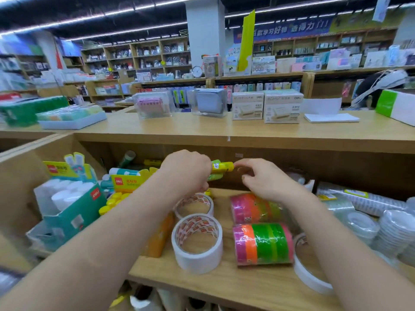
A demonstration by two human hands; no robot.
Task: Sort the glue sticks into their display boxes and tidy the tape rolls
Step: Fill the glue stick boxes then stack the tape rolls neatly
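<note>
My left hand (186,170) grips glue sticks above the shelf: a yellow glue stick (222,166) pokes out to the right, and a green one (215,176) sits under it. My right hand (261,178) hovers just right of the yellow stick's tip, fingers loosely curled, holding nothing. A yellow display box (129,181) with yellow-capped sticks and a teal display box (74,212) of white-capped sticks stand at the left. Two white tape rolls (197,241) and two neon tape packs (262,243) lie on the shelf below my hands.
Clear tape rolls (363,223) pile up at the right. A thin white roll (310,277) sits at the shelf's front edge. An orange item (160,236) lies left of the white rolls. The counter top (224,129) above holds boxed goods.
</note>
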